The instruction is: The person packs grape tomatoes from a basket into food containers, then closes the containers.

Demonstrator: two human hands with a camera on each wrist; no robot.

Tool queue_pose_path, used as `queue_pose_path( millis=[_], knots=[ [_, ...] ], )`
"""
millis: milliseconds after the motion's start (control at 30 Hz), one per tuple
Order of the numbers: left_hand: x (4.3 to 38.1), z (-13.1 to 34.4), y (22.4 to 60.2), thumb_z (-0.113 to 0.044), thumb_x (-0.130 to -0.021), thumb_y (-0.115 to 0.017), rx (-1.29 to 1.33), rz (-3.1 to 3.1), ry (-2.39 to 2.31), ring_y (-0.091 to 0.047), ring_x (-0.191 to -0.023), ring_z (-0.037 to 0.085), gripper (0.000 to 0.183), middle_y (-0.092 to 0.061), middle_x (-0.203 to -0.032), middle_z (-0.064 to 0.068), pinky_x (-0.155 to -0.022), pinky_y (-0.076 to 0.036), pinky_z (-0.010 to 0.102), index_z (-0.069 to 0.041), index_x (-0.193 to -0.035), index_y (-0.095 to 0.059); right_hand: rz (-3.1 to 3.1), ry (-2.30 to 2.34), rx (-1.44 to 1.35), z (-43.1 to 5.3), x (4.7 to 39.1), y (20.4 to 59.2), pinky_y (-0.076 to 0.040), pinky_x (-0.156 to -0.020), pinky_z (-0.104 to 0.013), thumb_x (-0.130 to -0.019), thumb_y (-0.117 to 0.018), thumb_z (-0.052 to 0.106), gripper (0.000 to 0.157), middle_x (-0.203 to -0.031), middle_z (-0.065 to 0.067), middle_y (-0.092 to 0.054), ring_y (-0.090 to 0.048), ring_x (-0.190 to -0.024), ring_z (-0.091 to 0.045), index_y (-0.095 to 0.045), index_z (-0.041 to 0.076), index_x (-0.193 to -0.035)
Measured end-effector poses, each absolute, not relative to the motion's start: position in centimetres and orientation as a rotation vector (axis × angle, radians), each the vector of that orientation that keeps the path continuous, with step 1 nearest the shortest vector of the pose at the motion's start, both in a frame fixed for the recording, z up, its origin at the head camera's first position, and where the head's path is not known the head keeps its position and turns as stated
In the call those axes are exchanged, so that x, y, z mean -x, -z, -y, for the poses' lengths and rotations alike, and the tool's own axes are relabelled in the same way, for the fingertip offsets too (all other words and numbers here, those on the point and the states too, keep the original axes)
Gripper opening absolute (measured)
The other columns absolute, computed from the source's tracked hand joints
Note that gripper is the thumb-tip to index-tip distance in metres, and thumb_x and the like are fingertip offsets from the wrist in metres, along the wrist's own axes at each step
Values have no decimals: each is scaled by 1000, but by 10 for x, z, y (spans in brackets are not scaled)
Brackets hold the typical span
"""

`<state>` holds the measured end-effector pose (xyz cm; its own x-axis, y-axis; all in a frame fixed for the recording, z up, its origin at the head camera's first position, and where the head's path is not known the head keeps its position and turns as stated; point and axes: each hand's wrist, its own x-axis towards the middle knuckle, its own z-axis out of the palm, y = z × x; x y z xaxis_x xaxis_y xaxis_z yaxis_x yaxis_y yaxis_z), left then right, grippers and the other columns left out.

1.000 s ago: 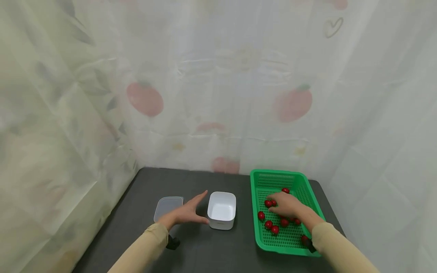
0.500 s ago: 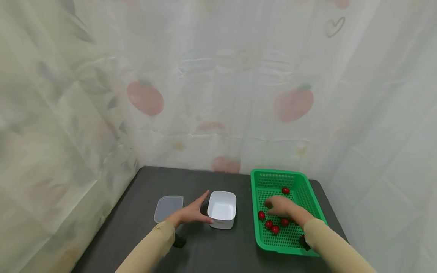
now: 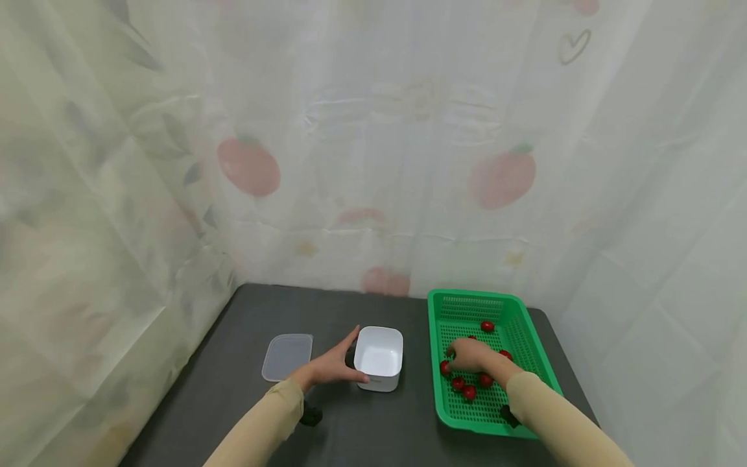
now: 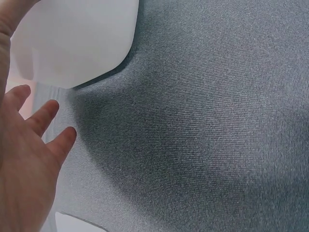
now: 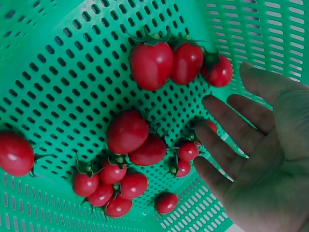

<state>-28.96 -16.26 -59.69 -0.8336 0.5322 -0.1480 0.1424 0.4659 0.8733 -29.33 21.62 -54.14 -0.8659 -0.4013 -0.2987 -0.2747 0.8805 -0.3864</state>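
By hands [image 3: 334,367] [image 3: 471,356] — left, container [image 3: 379,383]; right, tomatoes [image 5: 151,66]

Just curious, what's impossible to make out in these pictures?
Head view: the part of the green basket beneath the right hand, hidden by that hand.
Head view: the faint marking on the white container, too small to read.
Right wrist view: most of one small tomato, covered by the fingers.
Left wrist view: the rest of a pale object, cut off by the bottom edge.
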Motion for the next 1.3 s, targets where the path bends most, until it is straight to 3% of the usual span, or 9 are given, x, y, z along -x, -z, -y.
queue_pose_path(
  millis=[400,767,1300],
  knots=[
    [288,164,599,-30,-83,-88,-602,-2328,-1342,-29,-149,36,119,-17,-168,13,-111,-33,62,-24,-166,-3,-2681,468,492,-211,296,553,-53,-90,-55,-92,-77,12,30,-114,-12,-70,-65,-108,-36,-72,0,-119],
    [284,163,597,-35,-83,-87,-612,-2337,-1320,-29,-148,34,119,-15,-167,15,-112,-32,62,-27,-166,-2,-2700,445,494,-210,296,556,-55,-81,-51,-88,-81,12,26,-108,-9,-71,-67,-96,-30,-74,6,-111],
    [284,162,597,-34,-83,-87,-600,-2316,-1353,-31,-148,34,119,-17,-168,12,-112,-34,60,-27,-166,-2,-2691,494,461,-210,298,562,-55,-79,-50,-87,-82,13,22,-105,-6,-70,-66,-93,-28,-74,9,-108]
  ],
)
